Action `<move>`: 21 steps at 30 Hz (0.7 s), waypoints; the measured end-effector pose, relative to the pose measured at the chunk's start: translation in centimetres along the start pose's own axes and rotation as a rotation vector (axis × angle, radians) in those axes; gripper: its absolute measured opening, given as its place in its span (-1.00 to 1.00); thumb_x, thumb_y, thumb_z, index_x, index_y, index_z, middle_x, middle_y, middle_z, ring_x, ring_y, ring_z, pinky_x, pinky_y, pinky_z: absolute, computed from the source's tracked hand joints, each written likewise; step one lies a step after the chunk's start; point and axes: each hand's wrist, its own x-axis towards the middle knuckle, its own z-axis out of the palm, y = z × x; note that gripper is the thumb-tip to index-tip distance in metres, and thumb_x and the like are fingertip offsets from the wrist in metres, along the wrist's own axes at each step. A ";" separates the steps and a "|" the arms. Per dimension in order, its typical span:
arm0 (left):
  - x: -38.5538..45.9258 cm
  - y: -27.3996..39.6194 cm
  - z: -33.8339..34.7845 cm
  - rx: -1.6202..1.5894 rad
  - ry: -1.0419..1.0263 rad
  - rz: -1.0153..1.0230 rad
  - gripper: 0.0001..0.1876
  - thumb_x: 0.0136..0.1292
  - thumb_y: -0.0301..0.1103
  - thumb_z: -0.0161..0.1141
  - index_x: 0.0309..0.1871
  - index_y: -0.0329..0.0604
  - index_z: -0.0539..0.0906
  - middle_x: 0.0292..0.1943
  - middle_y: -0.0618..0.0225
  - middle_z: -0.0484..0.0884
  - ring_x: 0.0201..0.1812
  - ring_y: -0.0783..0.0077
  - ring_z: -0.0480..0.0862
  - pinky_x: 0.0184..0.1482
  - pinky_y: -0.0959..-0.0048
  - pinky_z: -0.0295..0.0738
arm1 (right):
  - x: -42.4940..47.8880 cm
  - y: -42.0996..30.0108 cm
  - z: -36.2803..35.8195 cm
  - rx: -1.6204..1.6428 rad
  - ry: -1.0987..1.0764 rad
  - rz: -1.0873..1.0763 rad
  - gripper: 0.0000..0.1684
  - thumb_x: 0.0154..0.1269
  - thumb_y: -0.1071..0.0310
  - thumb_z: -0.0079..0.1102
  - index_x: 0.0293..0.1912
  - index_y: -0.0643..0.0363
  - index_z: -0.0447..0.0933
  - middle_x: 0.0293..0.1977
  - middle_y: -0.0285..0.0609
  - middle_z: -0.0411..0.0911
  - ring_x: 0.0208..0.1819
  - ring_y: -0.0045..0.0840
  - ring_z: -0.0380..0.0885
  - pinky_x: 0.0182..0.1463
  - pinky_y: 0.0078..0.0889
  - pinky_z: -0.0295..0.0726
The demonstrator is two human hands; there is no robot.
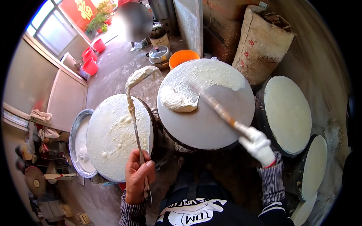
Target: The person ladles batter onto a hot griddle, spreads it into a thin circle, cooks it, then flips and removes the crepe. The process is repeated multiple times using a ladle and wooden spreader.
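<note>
My bare left hand [140, 171] grips a thin metal rod tool [133, 113]; its bent far end is coated in wet batter and hangs above the floor. My right hand [258, 145], in a white knit glove, holds a long wooden-handled tool [216, 107], blurred by motion. The tool's far end is over the large round griddle [209, 130] before me, near a lump of dough [179, 100]. A thin pale layer of batter [209, 70] covers the griddle's far part, while its near part is bare. At left, a bubbled pale sheet [113, 141] covers another griddle.
A basin of white batter [86, 158] sits left. More coated griddles [288, 115] [314, 168] line the right. Behind stand an orange bucket [183, 56], a lidded pot [159, 55], a stuffed sack [263, 42] and red buckets [90, 66]. A person [133, 22] is farther back, face blurred.
</note>
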 end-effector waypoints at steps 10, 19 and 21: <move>-0.6 1.8 1.8 -0.153 -0.124 0.007 -0.86 0.34 -0.43 0.02 -0.10 -0.18 0.35 -0.69 0.44 0.25 -0.74 0.59 0.23 -0.70 0.57 0.13 | 7.1 0.0 1.3 -0.011 -0.114 -0.169 -0.44 0.24 0.29 0.13 0.25 0.03 0.40 -0.11 0.05 0.58 -0.10 -0.17 0.58 0.02 -0.30 0.53; -1.5 1.8 2.2 -0.293 -0.137 -0.041 -0.85 0.35 -0.37 0.02 -0.10 -0.18 0.36 -0.70 0.45 0.24 -0.74 0.58 0.23 -0.72 0.57 0.12 | 4.3 0.9 -3.4 0.431 -0.351 0.137 -0.49 0.21 0.49 0.12 0.19 0.19 0.47 0.07 -0.01 0.57 0.07 -0.37 0.57 0.23 -0.47 0.45; -1.2 1.5 2.7 -0.287 -0.145 -0.060 -0.84 0.35 -0.36 0.01 -0.09 -0.18 0.36 -0.70 0.45 0.22 -0.75 0.59 0.23 -0.73 0.56 0.12 | 6.4 0.9 -2.6 0.254 -0.313 0.029 -0.50 0.26 0.42 0.08 0.21 0.12 0.46 0.06 -0.02 0.57 0.04 -0.34 0.58 0.19 -0.46 0.46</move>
